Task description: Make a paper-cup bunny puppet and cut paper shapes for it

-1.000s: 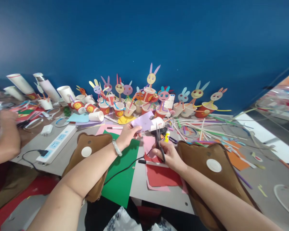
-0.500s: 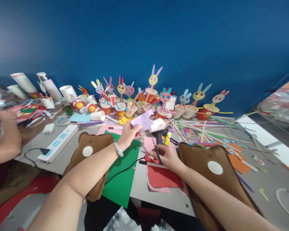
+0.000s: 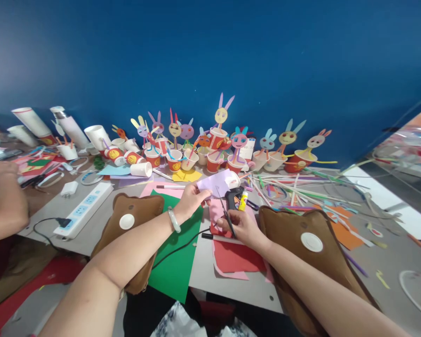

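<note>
Between the thumb and fingers of my left hand [image 3: 193, 202] is a piece of purple paper [image 3: 215, 181], held up over the table. My right hand [image 3: 243, 227] grips dark-handled scissors [image 3: 228, 217], their blades pointing up at the paper's lower edge. Whether the blades touch the paper I cannot tell. Below the right hand lie red paper [image 3: 236, 257] and a black-capped marker [image 3: 210, 237]. Just behind it are a yellow glue stick [image 3: 243, 201] and a black glue gun [image 3: 233, 197]. Green paper [image 3: 175, 262] lies under my left wrist.
Paper cups with paper rabbit figures [image 3: 238, 140] line the blue wall. Brown cushions [image 3: 310, 262] flank my arms. A white power strip [image 3: 84, 210] is at left, near another person's arm [image 3: 7, 201]. Coloured strips [image 3: 301, 192] are heaped at right.
My left hand has turned and lowered the purple paper, bringing it closer to the scissors. The scissors' blades now stand at the paper's edge. My right hand has barely moved.
</note>
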